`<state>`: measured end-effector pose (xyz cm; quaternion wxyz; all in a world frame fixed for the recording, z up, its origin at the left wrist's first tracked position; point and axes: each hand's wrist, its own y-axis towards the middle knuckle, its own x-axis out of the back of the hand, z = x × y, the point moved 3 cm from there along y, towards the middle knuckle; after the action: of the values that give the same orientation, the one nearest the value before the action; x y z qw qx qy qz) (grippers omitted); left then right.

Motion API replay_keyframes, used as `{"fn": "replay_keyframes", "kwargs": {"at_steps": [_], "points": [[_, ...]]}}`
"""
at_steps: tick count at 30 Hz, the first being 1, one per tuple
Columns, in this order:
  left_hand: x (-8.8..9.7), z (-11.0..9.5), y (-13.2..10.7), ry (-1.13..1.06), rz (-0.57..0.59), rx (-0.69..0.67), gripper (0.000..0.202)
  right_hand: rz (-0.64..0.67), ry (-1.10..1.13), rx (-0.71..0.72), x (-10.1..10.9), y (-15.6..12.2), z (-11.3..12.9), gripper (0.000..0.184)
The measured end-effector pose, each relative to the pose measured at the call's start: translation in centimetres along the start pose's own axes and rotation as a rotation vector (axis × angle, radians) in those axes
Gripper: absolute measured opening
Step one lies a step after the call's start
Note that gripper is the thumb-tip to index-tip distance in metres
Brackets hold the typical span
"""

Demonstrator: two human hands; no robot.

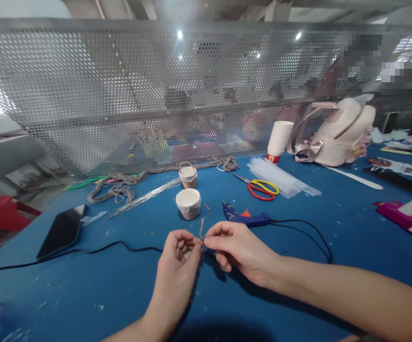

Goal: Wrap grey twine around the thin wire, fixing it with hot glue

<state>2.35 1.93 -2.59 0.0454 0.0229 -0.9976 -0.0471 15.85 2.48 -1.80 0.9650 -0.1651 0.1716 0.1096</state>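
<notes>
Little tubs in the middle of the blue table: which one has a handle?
The farther, smaller tub: a thin handle arches over its top. The nearer, wider tub shows no handle.

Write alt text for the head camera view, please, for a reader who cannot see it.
A person's left hand and right hand meet, pinching a thin strand above a blue table. Beyond them are two small cups, a blue glue gun and red-and-yellow scissors, before a perforated screen.

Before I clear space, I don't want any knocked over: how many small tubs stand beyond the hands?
2: the front tub left of the blue glue gun, and the handled tub just behind it.
</notes>
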Motion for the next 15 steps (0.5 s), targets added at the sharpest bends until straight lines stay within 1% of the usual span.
{"fn": "replay_keyframes", "kwargs": {"at_steps": [4, 9, 15], "points": [[0.0, 0.1, 0.2, -0.004, -0.012, 0.010, 0.024, 0.000, -0.015, 0.025, 0.1, -0.1, 0.2, 0.030], [-0.2, 0.0, 0.0, -0.028, -0.011, 0.065, 0.026, -0.021, -0.059, 0.053, 0.4, 0.0, 0.6, 0.031], [-0.3, 0.2, 0.0, -0.021, 0.015, 0.090, 0.023, -0.012, -0.065, 0.081, 0.7, -0.1, 1.3, 0.033]]}}
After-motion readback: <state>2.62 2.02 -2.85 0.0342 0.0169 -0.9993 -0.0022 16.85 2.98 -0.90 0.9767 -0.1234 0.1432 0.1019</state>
